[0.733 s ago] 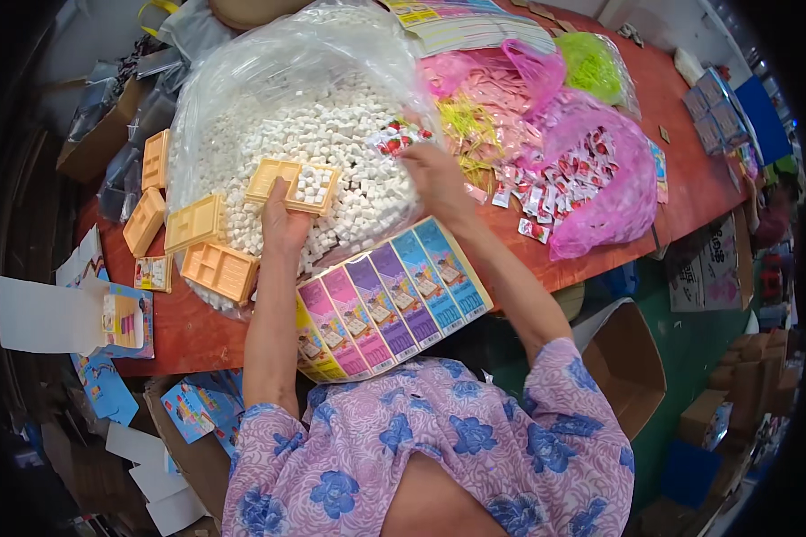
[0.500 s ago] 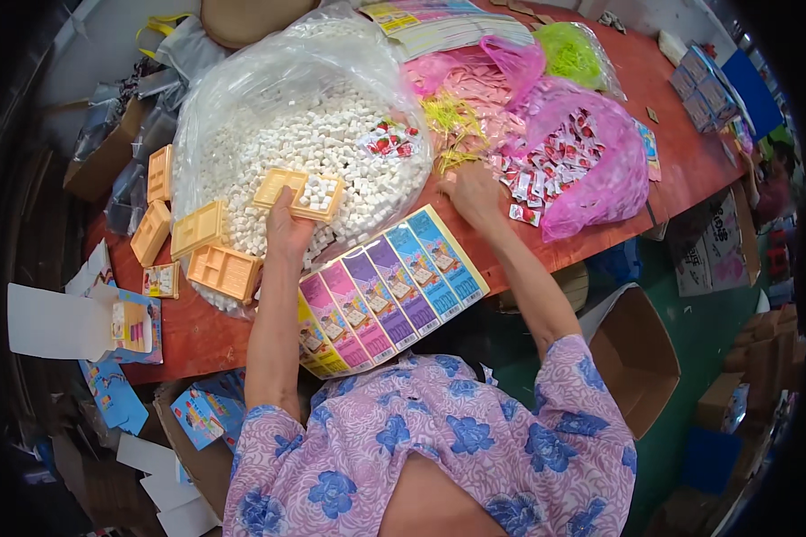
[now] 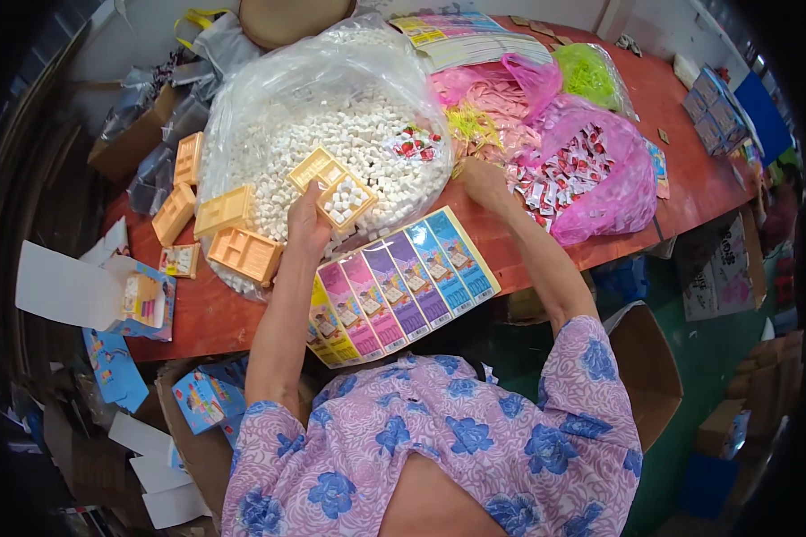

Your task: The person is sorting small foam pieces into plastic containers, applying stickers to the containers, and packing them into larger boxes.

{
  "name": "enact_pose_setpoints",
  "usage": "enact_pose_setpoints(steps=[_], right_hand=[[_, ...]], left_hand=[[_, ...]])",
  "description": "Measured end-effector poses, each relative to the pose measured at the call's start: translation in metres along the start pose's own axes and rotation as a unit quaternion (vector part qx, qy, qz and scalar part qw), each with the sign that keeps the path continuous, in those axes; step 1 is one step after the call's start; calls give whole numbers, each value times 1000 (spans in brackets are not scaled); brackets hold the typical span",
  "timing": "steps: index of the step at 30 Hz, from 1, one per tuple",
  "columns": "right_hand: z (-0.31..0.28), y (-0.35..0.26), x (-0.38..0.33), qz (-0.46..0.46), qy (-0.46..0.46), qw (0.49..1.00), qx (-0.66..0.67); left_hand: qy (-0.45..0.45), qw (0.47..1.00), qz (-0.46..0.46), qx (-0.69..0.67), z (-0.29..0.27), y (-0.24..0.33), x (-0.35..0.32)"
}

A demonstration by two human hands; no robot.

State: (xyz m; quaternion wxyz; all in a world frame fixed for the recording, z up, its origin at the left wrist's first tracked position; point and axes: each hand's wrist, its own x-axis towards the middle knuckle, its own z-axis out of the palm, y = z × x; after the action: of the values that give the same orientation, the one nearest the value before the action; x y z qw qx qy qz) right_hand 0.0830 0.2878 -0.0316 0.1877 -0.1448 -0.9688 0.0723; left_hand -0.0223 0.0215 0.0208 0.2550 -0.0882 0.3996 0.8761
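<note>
My left hand (image 3: 308,219) is closed on a pale yellow compartment tray (image 3: 312,168), held tilted over the clear bag (image 3: 233,107) of small white cubes (image 3: 367,125). White cubes fill its nearer right compartment. My right hand (image 3: 488,185) is at the bag's right edge, by a heap of thin yellow-green strips (image 3: 471,127) and small red-and-white sachets (image 3: 539,191). Its fingers are curled together; whatever they hold is too small to make out. Several more yellow trays (image 3: 245,255) lie at the bag's left side.
A sheet of coloured printed panels (image 3: 403,282) overhangs the table's front edge. A pink bag (image 3: 631,192) of sachets lies right, with a bag of bright green pieces (image 3: 588,76) behind. An open white-and-blue box (image 3: 148,300) stands left; a cardboard carton (image 3: 649,376) is below right.
The tray in my left hand has turned, its right end now lower and nearer me. My right hand has shifted slightly at the strips. The whole view has swung a little.
</note>
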Motion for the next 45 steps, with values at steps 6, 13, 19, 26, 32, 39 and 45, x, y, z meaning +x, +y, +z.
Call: enact_pose_setpoints(steps=[6,13,19,26,32,39,45], right_hand=[[-35,40,-5,176,-209,829,487],[-52,34,-6,272,-173,778,538],[-68,18,3,250,-158,787,542],[-66,-100,51,-255,-76,957,117],[-46,-159,72,-390,-159,906,-39],[-18,-159,60,-394,-80,906,130],[-26,-161,56,-308,-30,928,209]], left_hand=[[-47,998,-46,9,-14,-1,9],[-65,994,-90,10,-16,2,11],[-113,988,-103,36,-10,3,0],[-197,962,-162,93,-2,-6,1],[-190,960,-159,127,-4,-4,0],[-166,972,-146,75,-19,4,-4],[-129,983,-123,47,-25,7,-4]])
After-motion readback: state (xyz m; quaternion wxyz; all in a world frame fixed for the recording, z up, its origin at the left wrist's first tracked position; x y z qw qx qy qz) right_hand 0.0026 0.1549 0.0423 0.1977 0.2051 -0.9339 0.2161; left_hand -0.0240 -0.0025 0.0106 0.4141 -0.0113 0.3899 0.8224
